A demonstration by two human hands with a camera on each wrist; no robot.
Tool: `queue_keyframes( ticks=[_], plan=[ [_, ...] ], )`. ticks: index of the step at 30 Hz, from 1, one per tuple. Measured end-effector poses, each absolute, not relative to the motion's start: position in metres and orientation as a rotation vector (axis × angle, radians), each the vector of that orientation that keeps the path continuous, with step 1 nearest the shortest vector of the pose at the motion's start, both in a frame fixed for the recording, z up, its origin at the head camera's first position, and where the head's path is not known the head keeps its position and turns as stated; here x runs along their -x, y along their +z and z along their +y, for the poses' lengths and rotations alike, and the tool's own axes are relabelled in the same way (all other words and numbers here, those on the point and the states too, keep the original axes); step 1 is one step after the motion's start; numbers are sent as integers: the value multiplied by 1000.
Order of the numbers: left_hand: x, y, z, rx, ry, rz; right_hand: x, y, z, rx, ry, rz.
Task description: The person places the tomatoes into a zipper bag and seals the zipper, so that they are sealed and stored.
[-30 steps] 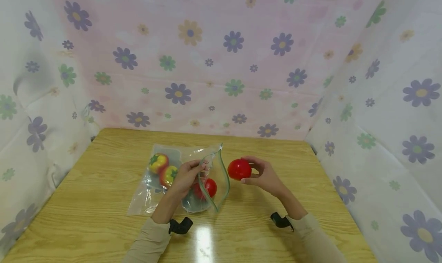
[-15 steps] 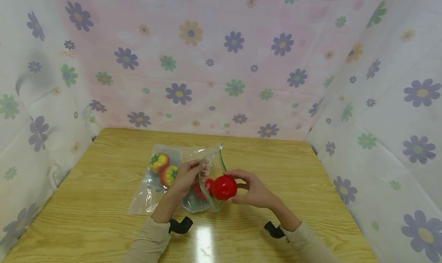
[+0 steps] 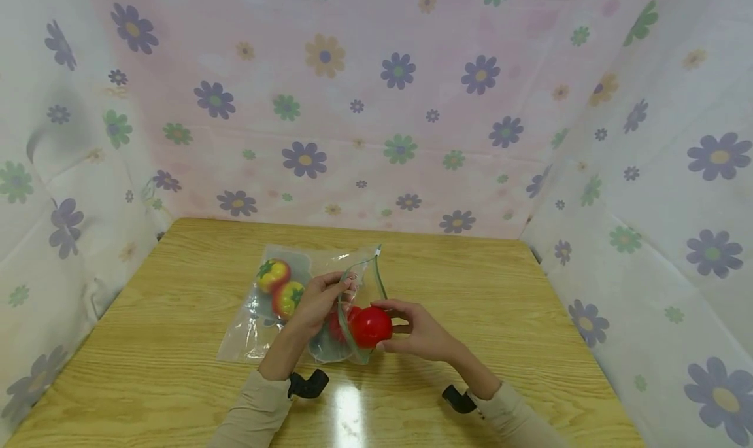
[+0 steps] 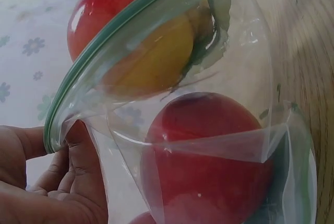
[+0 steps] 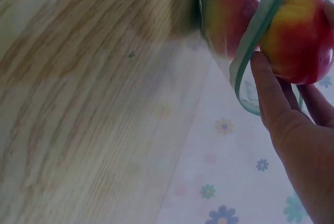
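Observation:
A clear zip bag with a green zip strip lies on the table, its mouth gaping to the right. My left hand pinches the bag's edge at the mouth, fingers and thumb at the strip in the left wrist view. Inside are two red-and-yellow fruits with green leafy tops, the upper fruit and the lower fruit, plus a mostly red fruit near the mouth. With fingers and thumb spread round it, my right hand holds another round red-and-yellow fruit at the mouth, partly overlapped by the zip strip.
The wooden table has patterned flower cloth behind it and at both sides. Black wrist mounts sit at the cuffs, the left mount and the right mount. A light reflection shows near the front.
My right hand has carried its fruit left and down from beside the bag to the mouth. My left hand keeps its pinch on the edge, nearly unmoved.

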State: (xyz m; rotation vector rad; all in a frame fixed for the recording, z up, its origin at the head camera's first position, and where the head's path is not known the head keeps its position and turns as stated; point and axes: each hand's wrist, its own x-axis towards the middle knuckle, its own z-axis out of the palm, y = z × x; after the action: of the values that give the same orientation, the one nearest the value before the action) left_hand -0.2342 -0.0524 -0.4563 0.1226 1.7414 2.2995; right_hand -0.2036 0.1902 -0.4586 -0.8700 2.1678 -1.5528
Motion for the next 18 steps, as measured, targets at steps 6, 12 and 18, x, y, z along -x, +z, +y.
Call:
queue_keyframes(
  ticks=[6, 12, 18],
  plan=[
    [234, -456, -52, -115, 2301, 1764, 207, -463, 186, 823, -1552, 2146],
    [234, -455, -52, -117, 2301, 1783, 209, -465, 181, 805, -1530, 2182],
    [234, -454, -52, -126, 2297, 1790, 211, -468, 174, 810, -1489, 2292]
  ],
)
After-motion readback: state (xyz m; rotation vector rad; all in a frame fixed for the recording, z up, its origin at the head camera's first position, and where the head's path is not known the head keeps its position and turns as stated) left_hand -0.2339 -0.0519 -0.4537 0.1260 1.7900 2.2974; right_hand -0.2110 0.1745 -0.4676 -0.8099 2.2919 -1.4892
